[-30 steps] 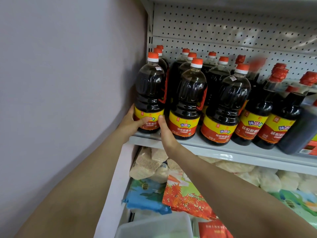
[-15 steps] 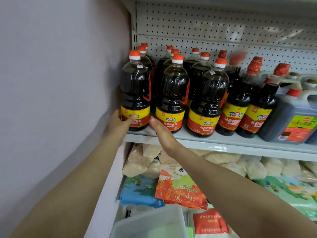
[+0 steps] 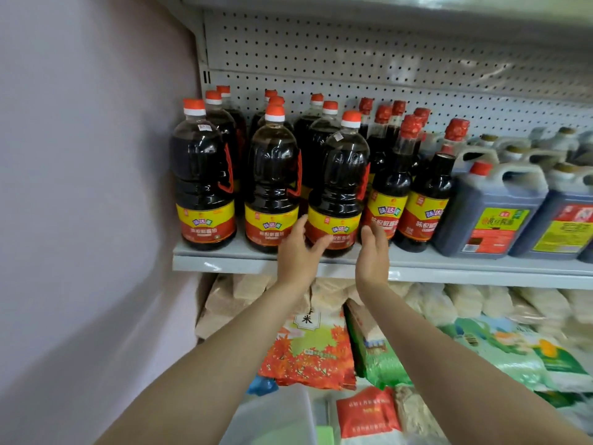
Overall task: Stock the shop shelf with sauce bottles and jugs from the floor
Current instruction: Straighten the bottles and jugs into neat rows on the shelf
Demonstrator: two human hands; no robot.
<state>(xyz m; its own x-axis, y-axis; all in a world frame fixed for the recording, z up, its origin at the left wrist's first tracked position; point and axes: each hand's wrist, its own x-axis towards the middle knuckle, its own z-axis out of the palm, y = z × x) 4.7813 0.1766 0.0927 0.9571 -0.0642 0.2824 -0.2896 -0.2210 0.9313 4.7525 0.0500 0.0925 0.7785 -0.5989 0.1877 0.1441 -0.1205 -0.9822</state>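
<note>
Head view: my left hand (image 3: 296,252) and right hand (image 3: 372,252), grips wide and empty, flank the third soy sauce bottle (image 3: 337,187) at twelve o'clock on the shelf (image 3: 224,263); a clumsy nudge could topple neighbours.

A: Front row on the shelf (image 3: 224,263)?
B: Three big sauce bottles, upright: left bottle (image 3: 202,178), middle bottle (image 3: 272,184), right bottle (image 3: 340,191). Dark liquid, orange caps with white rings, yellow-and-red labels, red side handles. More of the same stand behind them.
A: Further right?
B: Slimmer dark bottles (image 3: 390,181) with red crinkled caps and the same kind of label, upright, close together. Then squarish jugs (image 3: 487,207), dark contents, moulded handles, standing at the shelf front; paler-capped jugs in rows behind.
A: Spacing?
B: Big bottles slightly apart, the right bottle just beside the slim ones
</note>
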